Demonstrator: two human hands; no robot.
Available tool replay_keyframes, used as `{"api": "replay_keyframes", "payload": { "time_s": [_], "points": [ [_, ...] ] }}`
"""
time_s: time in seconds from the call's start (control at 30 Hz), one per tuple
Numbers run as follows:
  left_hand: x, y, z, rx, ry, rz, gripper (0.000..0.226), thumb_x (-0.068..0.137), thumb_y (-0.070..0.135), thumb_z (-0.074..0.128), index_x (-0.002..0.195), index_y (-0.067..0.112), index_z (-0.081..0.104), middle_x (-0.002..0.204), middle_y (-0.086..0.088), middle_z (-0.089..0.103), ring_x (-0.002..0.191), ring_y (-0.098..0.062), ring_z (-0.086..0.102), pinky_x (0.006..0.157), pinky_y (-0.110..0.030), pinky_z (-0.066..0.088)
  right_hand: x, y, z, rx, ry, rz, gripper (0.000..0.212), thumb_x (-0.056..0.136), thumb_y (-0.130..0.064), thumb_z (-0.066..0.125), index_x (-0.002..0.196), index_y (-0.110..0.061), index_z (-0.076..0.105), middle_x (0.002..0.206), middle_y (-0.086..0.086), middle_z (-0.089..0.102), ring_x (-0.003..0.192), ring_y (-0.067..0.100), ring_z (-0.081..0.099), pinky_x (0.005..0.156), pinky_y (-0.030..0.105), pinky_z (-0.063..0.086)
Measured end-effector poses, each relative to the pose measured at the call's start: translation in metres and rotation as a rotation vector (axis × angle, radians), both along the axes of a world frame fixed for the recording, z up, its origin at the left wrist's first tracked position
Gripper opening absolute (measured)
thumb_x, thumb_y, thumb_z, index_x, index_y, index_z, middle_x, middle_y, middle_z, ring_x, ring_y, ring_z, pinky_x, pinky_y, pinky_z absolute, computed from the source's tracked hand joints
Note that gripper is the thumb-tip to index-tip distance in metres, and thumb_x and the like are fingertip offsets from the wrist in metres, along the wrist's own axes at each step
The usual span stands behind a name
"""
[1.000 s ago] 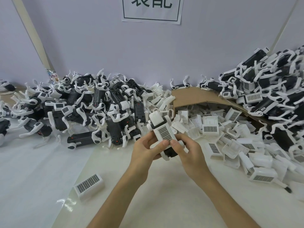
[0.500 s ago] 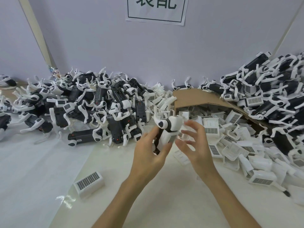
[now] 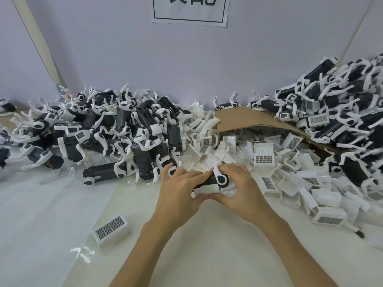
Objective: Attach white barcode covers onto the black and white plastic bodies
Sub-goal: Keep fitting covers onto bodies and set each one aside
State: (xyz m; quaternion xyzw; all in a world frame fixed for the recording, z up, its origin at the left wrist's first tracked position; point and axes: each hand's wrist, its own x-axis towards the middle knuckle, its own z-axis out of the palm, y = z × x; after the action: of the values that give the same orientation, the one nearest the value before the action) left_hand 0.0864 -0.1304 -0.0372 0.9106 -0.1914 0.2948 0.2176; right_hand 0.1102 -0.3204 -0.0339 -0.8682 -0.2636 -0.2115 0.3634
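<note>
A black and white plastic body (image 3: 215,182) lies on its side between both hands, low over the table at centre. My left hand (image 3: 178,187) wraps its left end and my right hand (image 3: 241,186) grips its right end. A white piece shows under the body; I cannot tell if it is a cover. A heap of bodies (image 3: 116,133) fills the left back. Loose white barcode covers (image 3: 263,157) spill from a cardboard box (image 3: 244,119) at centre right.
A second heap of bodies (image 3: 339,112) rises at the right against the wall. One barcode cover (image 3: 110,228) lies alone on the table at the lower left. A paper sign (image 3: 189,9) hangs on the wall above.
The body was held upright with a barcode cover facing me, then turned over in the left hand. Now it lies sideways, lower, and both hands grip it again.
</note>
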Motion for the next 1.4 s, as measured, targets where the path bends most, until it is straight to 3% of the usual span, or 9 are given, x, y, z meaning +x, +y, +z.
{"api": "replay_keyframes", "payload": {
  "time_s": [0.2, 0.33, 0.57, 0.83, 1.0, 1.13, 1.2, 1.3, 1.4],
  "points": [
    [0.008, 0.006, -0.003, 0.049, 0.164, 0.096, 0.067, 0.077, 0.045, 0.080, 0.138, 0.034, 0.054, 0.118, 0.016, 0.069, 0.121, -0.010, 0.054, 0.117, -0.041, 0.000, -0.001, 0.002, -0.002, 0.050, 0.025, 0.009, 0.042, 0.069, -0.027, 0.088, 0.101, -0.029, 0.061, 0.101, -0.024, 0.057, 0.091, 0.003, 0.055, 0.077, 0.012, 0.041],
    [0.007, 0.010, -0.005, 0.074, 0.137, 0.071, 0.042, 0.078, 0.047, 0.078, 0.117, 0.038, 0.066, 0.102, 0.018, 0.071, 0.108, -0.009, 0.058, 0.114, -0.037, -0.004, -0.003, 0.003, -0.002, 0.035, 0.085, 0.022, 0.044, 0.069, -0.027, 0.089, 0.105, -0.023, 0.064, 0.098, -0.027, 0.057, 0.090, 0.004, 0.056, 0.076, 0.014, 0.040],
    [0.003, 0.006, -0.003, 0.161, 0.139, 0.040, 0.037, 0.086, 0.055, 0.067, 0.116, 0.033, 0.065, 0.097, 0.016, 0.068, 0.100, -0.011, 0.055, 0.115, -0.041, 0.006, -0.005, 0.003, 0.000, 0.037, 0.055, -0.018, 0.046, 0.064, -0.031, 0.094, 0.098, -0.011, 0.070, 0.086, -0.006, 0.062, 0.085, 0.020, 0.058, 0.080, 0.039, 0.048],
    [0.003, 0.006, -0.002, 0.106, 0.053, -0.002, 0.023, 0.082, 0.049, 0.070, 0.087, 0.027, 0.069, 0.072, 0.013, 0.066, 0.081, -0.014, 0.057, 0.096, -0.034, 0.020, -0.006, 0.002, 0.000, 0.052, 0.050, -0.030, 0.043, 0.064, -0.036, 0.093, 0.095, -0.013, 0.073, 0.081, -0.003, 0.063, 0.078, 0.018, 0.059, 0.077, 0.040, 0.050],
    [0.005, 0.006, -0.003, 0.059, 0.083, 0.019, 0.025, 0.084, 0.048, 0.072, 0.096, 0.027, 0.071, 0.075, 0.012, 0.066, 0.084, -0.015, 0.056, 0.082, -0.032, 0.022, -0.003, 0.004, -0.003, 0.113, 0.058, -0.039, 0.053, 0.064, -0.031, 0.094, 0.108, -0.014, 0.071, 0.093, -0.015, 0.062, 0.093, 0.006, 0.059, 0.087, 0.034, 0.050],
    [0.001, 0.001, 0.002, -0.244, 0.192, 0.030, 0.020, 0.085, 0.046, 0.068, 0.095, 0.029, 0.071, 0.071, 0.010, 0.064, 0.077, -0.008, 0.056, 0.081, -0.031, 0.033, 0.003, 0.006, -0.004, 0.289, 0.102, -0.090, 0.082, 0.069, -0.034, 0.089, 0.137, -0.020, 0.047, 0.129, -0.014, 0.050, 0.115, -0.007, 0.050, 0.092, 0.006, 0.037],
    [0.000, -0.001, 0.008, -0.598, 0.320, -0.069, 0.019, 0.088, 0.034, 0.071, 0.104, 0.024, 0.074, 0.079, 0.006, 0.073, 0.075, -0.012, 0.067, 0.077, -0.031, 0.049, 0.000, 0.005, -0.001, 0.400, 0.136, -0.120, 0.069, 0.076, -0.040, 0.083, 0.134, -0.025, 0.048, 0.129, -0.017, 0.054, 0.111, -0.002, 0.055, 0.092, 0.013, 0.042],
    [-0.001, -0.001, 0.016, -1.006, 0.539, -0.257, 0.023, 0.092, 0.028, 0.071, 0.112, 0.017, 0.072, 0.096, 0.003, 0.078, 0.087, -0.013, 0.074, 0.077, -0.023, 0.055, -0.005, 0.004, 0.005, 0.462, 0.249, -0.052, 0.031, 0.085, -0.043, 0.068, 0.110, -0.025, 0.065, 0.105, -0.015, 0.068, 0.100, 0.004, 0.063, 0.093, 0.033, 0.048],
    [0.000, 0.001, 0.015, -1.177, 0.707, -0.427, 0.044, 0.085, 0.031, 0.069, 0.126, 0.013, 0.065, 0.116, -0.005, 0.074, 0.110, -0.023, 0.069, 0.094, -0.034, 0.054, -0.012, 0.011, 0.009, 0.418, 0.294, 0.049, 0.040, 0.082, -0.054, 0.061, 0.106, -0.024, 0.070, 0.108, -0.011, 0.068, 0.107, 0.004, 0.061, 0.093, 0.028, 0.044]
  ]
}}
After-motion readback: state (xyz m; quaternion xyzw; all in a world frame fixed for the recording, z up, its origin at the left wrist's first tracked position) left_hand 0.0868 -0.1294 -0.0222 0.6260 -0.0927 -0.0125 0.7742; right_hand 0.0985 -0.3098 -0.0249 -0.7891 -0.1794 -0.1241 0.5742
